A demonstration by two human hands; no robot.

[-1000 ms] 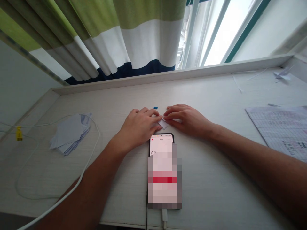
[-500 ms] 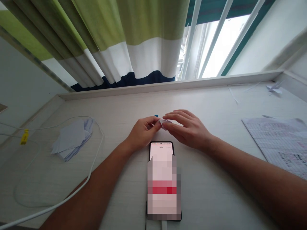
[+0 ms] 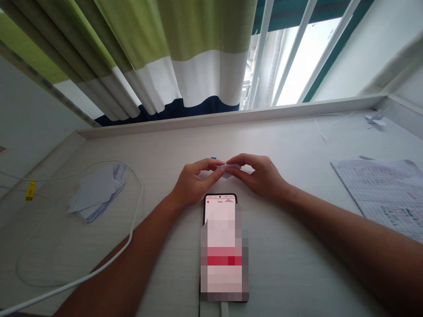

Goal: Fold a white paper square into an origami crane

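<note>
A small folded piece of white paper (image 3: 226, 171) is held just above the white tabletop (image 3: 158, 176), at the middle of the head view. My left hand (image 3: 198, 178) pinches its left end between thumb and fingers. From the other side, my right hand (image 3: 261, 176) is closed on the paper too, with thumb below and fingertips above. The fingertips of both hands nearly meet and hide part of the paper. Just behind my left fingers shows a small blue object (image 3: 213, 158), too small to make out.
A phone (image 3: 220, 229) with a cable at its bottom lies in front of my hands. To the left are a stack of white paper pieces (image 3: 95, 189) and a looping white cable (image 3: 132, 229). Written sheets (image 3: 383, 185) lie right, paper scraps (image 3: 376, 119) far right. A curtain (image 3: 198, 66) hangs behind.
The right hand's fingers, raised and spread before, have come down and closed on the paper. It now appears flatter between both hands. The view has shifted slightly.
</note>
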